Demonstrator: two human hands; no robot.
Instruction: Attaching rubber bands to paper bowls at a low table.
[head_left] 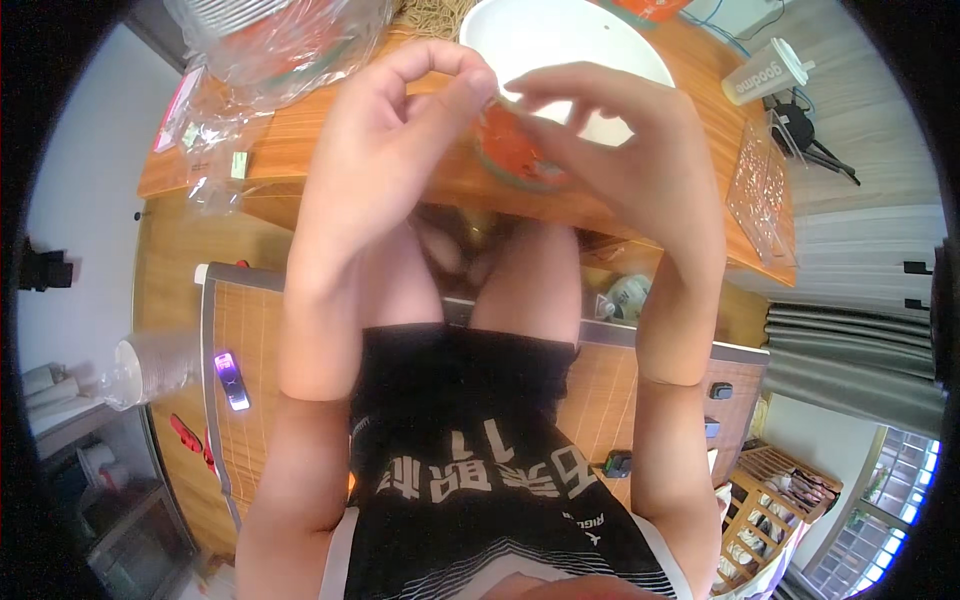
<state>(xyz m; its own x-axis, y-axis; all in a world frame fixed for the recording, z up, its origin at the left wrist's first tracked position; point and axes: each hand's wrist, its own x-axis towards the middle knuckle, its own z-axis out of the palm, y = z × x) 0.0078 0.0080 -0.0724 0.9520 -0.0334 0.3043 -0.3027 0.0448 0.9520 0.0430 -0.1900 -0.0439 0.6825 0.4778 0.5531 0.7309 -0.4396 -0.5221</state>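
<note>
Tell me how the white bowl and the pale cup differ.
The white bowl is wide and open-topped; the pale cup is narrow and lidded. The right hand partly hides the bowl, while nothing covers the cup. Both are on the wooden table.

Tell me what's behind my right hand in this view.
Behind your right hand are part of a white basin and, by the thumb, part of a round orange-red thing. Your hand hides some of each; what's directly behind the palm can't be seen.
</note>
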